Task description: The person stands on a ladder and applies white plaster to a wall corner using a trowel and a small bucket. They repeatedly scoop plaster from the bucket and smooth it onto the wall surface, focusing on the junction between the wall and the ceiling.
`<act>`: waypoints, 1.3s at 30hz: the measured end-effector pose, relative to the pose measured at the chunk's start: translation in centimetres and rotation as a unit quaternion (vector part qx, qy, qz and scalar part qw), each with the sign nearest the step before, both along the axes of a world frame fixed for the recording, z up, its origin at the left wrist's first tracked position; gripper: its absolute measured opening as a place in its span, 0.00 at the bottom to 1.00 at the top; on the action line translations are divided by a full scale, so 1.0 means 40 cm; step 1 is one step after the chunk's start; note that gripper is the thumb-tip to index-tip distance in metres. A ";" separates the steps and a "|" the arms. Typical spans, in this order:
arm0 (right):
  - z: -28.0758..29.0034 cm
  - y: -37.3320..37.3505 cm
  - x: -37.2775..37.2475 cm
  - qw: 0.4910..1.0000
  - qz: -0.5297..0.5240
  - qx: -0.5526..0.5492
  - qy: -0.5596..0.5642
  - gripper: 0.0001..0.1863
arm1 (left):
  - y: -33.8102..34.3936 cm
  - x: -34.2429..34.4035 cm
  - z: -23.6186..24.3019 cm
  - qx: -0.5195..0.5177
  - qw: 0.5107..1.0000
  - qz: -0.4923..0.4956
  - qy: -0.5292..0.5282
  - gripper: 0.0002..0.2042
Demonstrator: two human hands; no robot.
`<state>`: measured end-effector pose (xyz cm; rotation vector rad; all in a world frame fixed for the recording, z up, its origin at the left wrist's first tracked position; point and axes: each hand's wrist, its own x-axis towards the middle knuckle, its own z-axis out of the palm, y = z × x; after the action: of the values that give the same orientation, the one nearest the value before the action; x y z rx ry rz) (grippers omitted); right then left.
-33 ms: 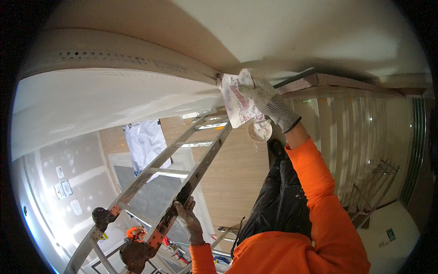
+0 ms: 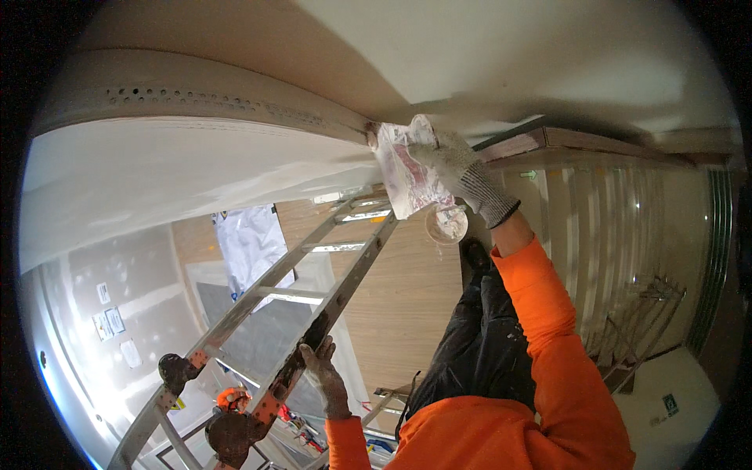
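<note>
My right hand [image 2: 450, 163], in a grey knit glove, is closed on a broad plastering blade [image 2: 399, 180] smeared with white and pinkish compound. Its handle is hidden by the glove. The blade's upper left corner meets the end of the pale wall edge [image 2: 313, 121]. Below that hand is a round tub [image 2: 446, 225] of white compound; what supports it cannot be made out. Lower down, my gloved left hand [image 2: 325, 377] lies with fingers stretched against the side rail of an aluminium ladder [image 2: 337, 301].
Dark hinge joints [image 2: 233, 437] sit on the ladder's lower part. A white sheet [image 2: 251, 247] lies on the wood-look floor [image 2: 392, 313]. A person in orange [image 2: 233, 399] is beyond the ladder. On the right, a timber-coloured ledge [image 2: 595, 142] juts out near metal framing [image 2: 642, 329].
The blade has shifted very slightly left at the wall edge, and my right hand has tilted with it. My left hand stays against the ladder rail.
</note>
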<state>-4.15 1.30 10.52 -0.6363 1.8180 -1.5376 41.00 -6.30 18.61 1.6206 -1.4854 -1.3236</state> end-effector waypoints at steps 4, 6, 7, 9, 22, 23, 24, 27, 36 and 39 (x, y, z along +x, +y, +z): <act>0.066 0.048 0.008 0.998 -0.002 -0.032 0.061 0.25 | 0.004 0.015 -0.001 -0.004 1.000 0.015 0.007 0.27; -0.039 0.063 0.018 0.984 -0.040 -0.013 0.172 0.23 | 0.004 0.011 0.002 0.000 1.000 0.013 -0.001 0.27; -0.088 0.055 0.032 0.977 -0.069 -0.013 0.201 0.21 | 0.009 0.010 0.002 0.000 1.000 0.015 -0.005 0.28; -0.195 0.017 0.087 0.971 -0.173 -0.048 0.161 0.19 | 0.013 0.009 0.003 -0.007 1.000 0.017 -0.006 0.28; -0.091 -0.061 0.261 0.945 -0.213 -0.079 0.234 0.24 | 0.012 0.010 -0.013 0.004 1.000 -0.005 -0.007 0.30; -0.029 -0.036 0.234 0.979 -0.122 0.021 0.160 0.24 | 0.021 0.012 -0.009 0.003 1.000 0.010 -0.003 0.29; 0.049 0.000 0.195 0.989 -0.025 0.119 0.083 0.23 | 0.027 0.016 -0.005 -0.001 1.000 0.030 0.000 0.29; -0.054 0.033 0.131 0.988 -0.039 0.140 0.043 0.23 | 0.019 -0.005 0.009 -0.016 1.000 0.024 0.010 0.28; -0.310 -0.154 0.047 0.974 -0.059 0.211 0.054 0.24 | 0.010 0.020 -0.007 -0.014 0.999 0.027 0.022 0.28; -0.177 -0.135 0.024 0.981 -0.003 0.178 0.074 0.24 | 0.016 0.018 0.002 -0.025 0.999 0.017 0.018 0.28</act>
<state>-3.19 -4.10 3.45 -0.5827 2.1399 -1.1487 41.70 -5.65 18.68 1.5757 -1.4515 -1.2813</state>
